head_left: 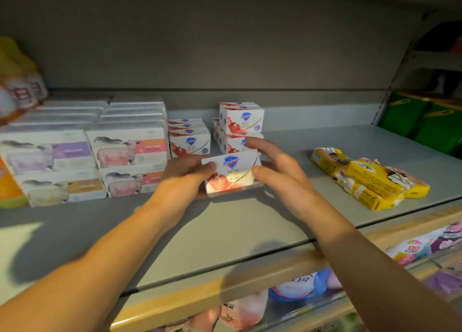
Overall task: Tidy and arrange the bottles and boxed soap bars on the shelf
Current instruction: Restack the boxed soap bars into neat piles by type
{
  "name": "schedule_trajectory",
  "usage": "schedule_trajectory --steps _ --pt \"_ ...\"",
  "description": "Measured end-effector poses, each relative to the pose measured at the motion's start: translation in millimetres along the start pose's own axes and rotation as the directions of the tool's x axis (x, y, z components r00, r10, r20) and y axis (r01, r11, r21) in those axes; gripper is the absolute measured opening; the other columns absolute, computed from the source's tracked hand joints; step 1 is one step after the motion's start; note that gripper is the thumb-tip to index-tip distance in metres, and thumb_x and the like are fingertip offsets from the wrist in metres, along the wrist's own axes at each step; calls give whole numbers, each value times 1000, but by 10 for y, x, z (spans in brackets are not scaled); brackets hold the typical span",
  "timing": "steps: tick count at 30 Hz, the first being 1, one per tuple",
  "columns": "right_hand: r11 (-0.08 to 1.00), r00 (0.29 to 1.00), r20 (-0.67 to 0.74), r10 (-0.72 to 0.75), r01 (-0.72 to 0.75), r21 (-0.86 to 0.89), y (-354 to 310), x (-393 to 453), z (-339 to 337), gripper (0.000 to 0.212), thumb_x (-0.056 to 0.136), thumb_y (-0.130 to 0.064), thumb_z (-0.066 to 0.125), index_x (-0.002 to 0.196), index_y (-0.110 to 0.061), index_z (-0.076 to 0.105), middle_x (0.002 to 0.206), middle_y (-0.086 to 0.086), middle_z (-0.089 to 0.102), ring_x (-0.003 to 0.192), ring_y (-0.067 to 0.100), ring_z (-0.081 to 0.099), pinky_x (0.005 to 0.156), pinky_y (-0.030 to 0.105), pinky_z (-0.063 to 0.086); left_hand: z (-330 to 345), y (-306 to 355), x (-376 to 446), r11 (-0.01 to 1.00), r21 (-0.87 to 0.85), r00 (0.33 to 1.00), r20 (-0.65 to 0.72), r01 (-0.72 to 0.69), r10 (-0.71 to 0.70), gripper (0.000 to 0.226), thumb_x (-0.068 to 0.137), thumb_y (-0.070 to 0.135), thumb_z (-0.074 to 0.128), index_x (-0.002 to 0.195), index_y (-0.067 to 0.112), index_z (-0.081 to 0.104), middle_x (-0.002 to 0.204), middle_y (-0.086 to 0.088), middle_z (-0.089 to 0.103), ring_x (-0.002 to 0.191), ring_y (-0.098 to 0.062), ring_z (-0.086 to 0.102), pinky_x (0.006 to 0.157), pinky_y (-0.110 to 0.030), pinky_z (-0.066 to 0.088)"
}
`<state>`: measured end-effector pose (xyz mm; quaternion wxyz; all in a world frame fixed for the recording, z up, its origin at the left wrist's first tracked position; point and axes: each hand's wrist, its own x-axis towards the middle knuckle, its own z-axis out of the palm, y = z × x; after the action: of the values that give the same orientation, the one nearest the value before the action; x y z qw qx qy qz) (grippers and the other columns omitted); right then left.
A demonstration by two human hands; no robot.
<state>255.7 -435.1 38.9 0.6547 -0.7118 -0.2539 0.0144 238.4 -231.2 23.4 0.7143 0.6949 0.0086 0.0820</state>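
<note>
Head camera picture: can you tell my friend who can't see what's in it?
Two hands, left and right, hold a white Safeguard soap box over a grey shelf, in front of matching stacked boxes.

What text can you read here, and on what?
"Safeguard": held soap box, gripped by left hand and right hand.
"DETOX": same box, under the logo.
Stacked red-and-white boxes: too blurred.
Sheep boxes: blurred.
Yellow packs: unreadable.
Left bottles: unreadable.
</note>
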Motion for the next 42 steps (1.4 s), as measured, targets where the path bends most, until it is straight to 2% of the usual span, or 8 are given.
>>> schedule_trajectory --steps 6,10,19,23,29,32,36,42 --pt "996 998 -19 68 -66 65 211 81 161 60 70 -5 64 126 -26 57 115 -7 71 94 21 69 77 31 55 -52 24 65 972 -215 981 -143 97 -130 9 94 14 61 94 15 70 100 -13 75 90 -27 73 76 -44 61" --pt "940 964 -130 233 -189 283 249 144 106 39 77 -31 66 112 -13 63 95 12 74 79 24 73 67 28 57 -22 68 73 940 -315 989 -20 134 -148 20 93 26 65 104 9 67 94 -12 75 74 -23 73 64 -31 59" --pt "945 912 -249 325 -305 117 264 200 142 81 66 -77 49 103 -8 66 64 12 65 43 20 55 46 30 46 -1 84 4 981 -164 995 12 102 -102 33 92 42 62 100 10 68 77 -9 75 51 -17 62 46 -23 52" --pt "960 934 -243 262 -225 168 271 176 136 49 71 -56 59 95 -14 68 75 17 62 40 20 40 45 29 30 -11 111 -3 969 -217 993 13 120 -121 23 92 27 66 105 7 67 88 -14 69 49 -20 61 46 -24 51" --pt "970 962 -225 155 -105 217 284 148 162 20 90 -15 57 107 -21 67 95 4 72 81 21 68 66 32 54 -17 13 25 988 -154 1000 20 2 2 22 93 15 65 108 31 71 95 7 76 89 -13 74 66 -35 61" --pt "999 968 -250 4 8 46 274 111 174 42 88 7 58 115 -24 63 116 -4 68 85 15 72 68 26 55 -4 4 41 994 -24 994 25 -107 107 42 95 9 62 87 50 69 89 24 73 88 -1 71 71 -31 60" --pt "993 960 -258 -112 97 -69 292 76 179 64 83 15 57 117 -39 57 118 -21 63 89 7 71 69 17 53 -28 -16 55 955 190 974 23 -227 227 35 89 9 69 92 44 61 97 22 70 91 5 68 80 -21 56" --pt "888 921 -256 -295 165 -430 326 81 199 63 76 10 68 127 -25 58 127 -1 53 115 10 57 90 18 50 -46 37 30 905 209 928 38 -370 370 48 81 -3 73 107 36 64 108 13 72 101 -10 69 88 -28 55"
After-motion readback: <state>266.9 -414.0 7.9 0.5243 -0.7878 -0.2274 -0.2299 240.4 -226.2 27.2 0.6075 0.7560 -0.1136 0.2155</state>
